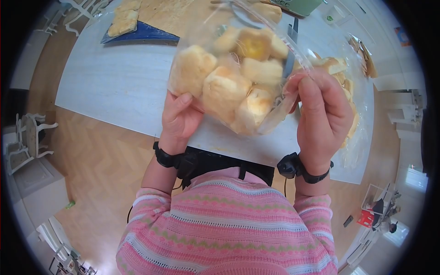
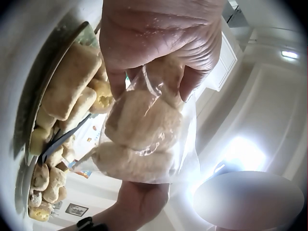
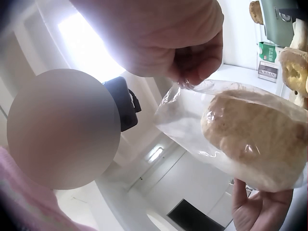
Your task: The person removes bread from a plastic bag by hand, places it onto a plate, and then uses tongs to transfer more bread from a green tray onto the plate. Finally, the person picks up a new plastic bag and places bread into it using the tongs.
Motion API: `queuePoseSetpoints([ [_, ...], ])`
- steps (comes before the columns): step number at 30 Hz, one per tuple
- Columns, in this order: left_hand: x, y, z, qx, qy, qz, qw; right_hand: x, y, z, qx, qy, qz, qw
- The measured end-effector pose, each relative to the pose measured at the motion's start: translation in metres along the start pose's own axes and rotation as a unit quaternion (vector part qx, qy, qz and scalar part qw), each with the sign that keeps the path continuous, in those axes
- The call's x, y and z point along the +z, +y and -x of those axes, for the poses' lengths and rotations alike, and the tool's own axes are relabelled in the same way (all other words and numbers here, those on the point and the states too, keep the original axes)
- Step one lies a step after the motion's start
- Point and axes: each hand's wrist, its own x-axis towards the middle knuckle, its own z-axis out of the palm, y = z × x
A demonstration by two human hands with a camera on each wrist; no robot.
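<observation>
A clear zip-top plastic bag (image 1: 275,112) full of pale golden bread pieces (image 1: 224,94) is held up over the front of the white table. My left hand (image 1: 181,117) grips its lower left side; in the left wrist view the thumb and fingers lie on opposite sides of the bag (image 2: 186,144). At the upper right corner, my right hand (image 1: 323,114) pinches the bag's edge by the zip strip. The right wrist view shows the curled fingers (image 3: 197,67) at that edge, with a large bread piece (image 3: 255,127) inside the plastic below.
Another clear bag with bread (image 1: 348,94) lies on the table (image 1: 105,82) at right, partly behind my right hand. A bread slab (image 1: 124,18) rests on a blue item (image 1: 144,34) at back left, beside a wooden board (image 1: 165,13). A green toaster (image 1: 302,5) stands at the back.
</observation>
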Motion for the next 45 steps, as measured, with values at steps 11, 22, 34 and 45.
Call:
queuePoseSetpoints([
  [11,-0.069,0.054,0.031,-0.06,-0.021,-0.264,0.962,0.006,0.007,0.036,0.12,-0.047,-0.021,0.991],
  [22,0.001,0.024,0.041,0.095,-0.08,-0.605,0.787,-0.001,0.025,0.078,0.103,0.015,0.13,0.986],
  [34,0.01,-0.016,0.044,0.131,-0.01,-0.498,0.857,-0.035,0.031,0.09,0.113,0.111,0.019,0.987],
  [45,0.013,-0.024,0.045,0.116,-0.007,-0.428,0.896,-0.048,0.055,0.107,0.131,0.001,0.004,0.991],
])
